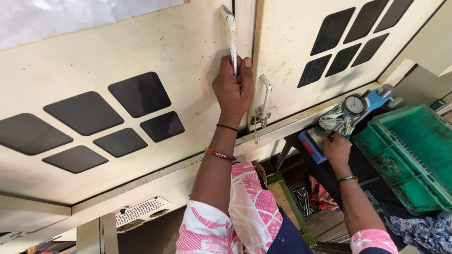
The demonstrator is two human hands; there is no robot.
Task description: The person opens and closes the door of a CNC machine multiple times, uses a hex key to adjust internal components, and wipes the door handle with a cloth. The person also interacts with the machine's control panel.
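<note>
The person is wrapping the left hand (234,87) around the lower end of a long pale door handle (230,35) on a cream machine door (141,51). The fingers are closing fully round the bar, with the thumb lying up along it. A second door (292,42) is sitting just to the right of this hand, and its own shorter handle (266,101) is hanging free beside the wrist, untouched. The seam between the two doors is looking narrow and even, so the doors are apparently standing closed; the handle is gripped, but no swing of the door is showing yet.

The right hand (335,146) is resting lower and well off to the right, on a blue stand (313,141) that is carrying a round dial gauge (355,104). Its fingers are pinching a slim, dark, pen-like piece (335,129) against the flat plate; how tightly they are gripping cannot be told. A crumpled cloth (335,117) is lying just beyond these fingers, between them and the gauge. A green plastic crate (414,150) is sitting on the dark worktop (362,164) to the right of that hand, and a box of metal rods (301,200) is showing beneath, between the two forearms.
</note>
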